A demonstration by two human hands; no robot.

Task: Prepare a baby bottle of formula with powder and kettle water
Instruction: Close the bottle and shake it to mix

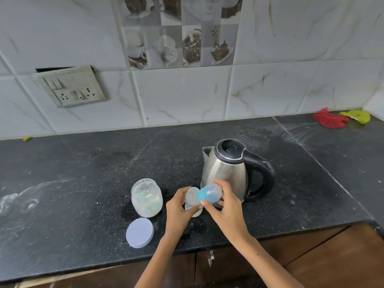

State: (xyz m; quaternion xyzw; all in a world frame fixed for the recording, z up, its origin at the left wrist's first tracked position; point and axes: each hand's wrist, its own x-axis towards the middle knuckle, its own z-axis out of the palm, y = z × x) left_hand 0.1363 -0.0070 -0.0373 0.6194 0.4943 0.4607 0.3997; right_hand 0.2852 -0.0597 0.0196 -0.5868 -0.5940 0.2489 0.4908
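No readable text, label or brand anywhere (bottle markings too blurred).

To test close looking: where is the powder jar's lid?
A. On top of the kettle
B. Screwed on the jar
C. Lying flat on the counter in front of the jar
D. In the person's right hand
C: the lid lies flat on the counter, just in front of the open jar.
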